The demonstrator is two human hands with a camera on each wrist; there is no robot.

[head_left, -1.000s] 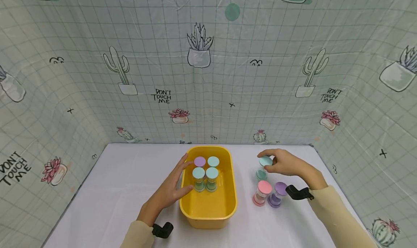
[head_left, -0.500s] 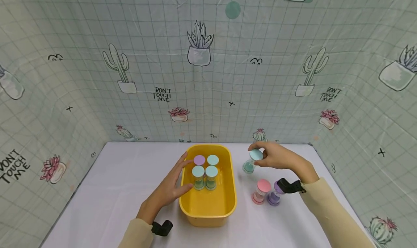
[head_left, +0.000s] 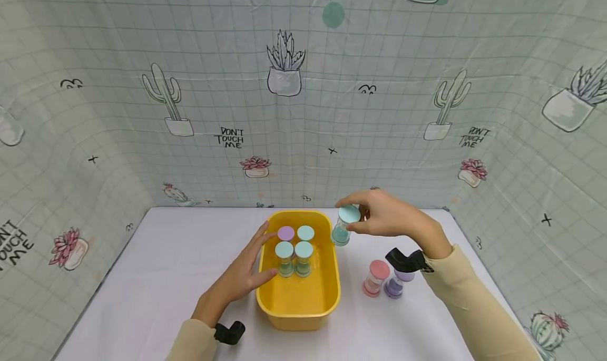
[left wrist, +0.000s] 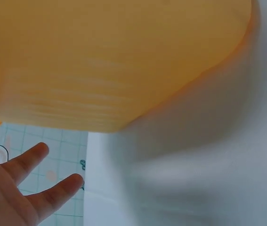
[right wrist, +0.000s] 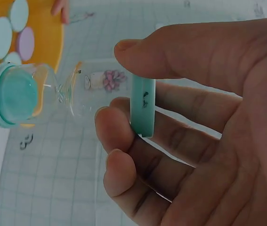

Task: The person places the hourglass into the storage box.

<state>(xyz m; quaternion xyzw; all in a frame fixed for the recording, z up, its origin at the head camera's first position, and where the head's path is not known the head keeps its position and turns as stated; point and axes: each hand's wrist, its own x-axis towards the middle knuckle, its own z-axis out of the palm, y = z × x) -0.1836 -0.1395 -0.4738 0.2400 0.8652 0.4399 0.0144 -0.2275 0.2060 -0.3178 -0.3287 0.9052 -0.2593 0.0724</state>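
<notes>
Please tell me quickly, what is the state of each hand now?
Left hand: open, at the yellow bin.
Right hand: closed, holding a teal hourglass by its upper end.

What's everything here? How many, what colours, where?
Table: 1, white, underneath
Tub: 1, yellow, on table
Mint timers: 3, mint, inside tub
Purple timer: 1, purple, inside tub
Held timer: 1, mint, near tub's right rim
Pink timer: 1, pink, right of tub
Other purple timer: 1, purple, beside pink timer
Backdrop: 1, pale green, around table
Sleeves: 2, beige, lower left and right
Wrist gadgets: 2, black, by sleeves
Left grip: 1, bare, tub's left rim
Right grip: 1, bare, on held timer
</notes>
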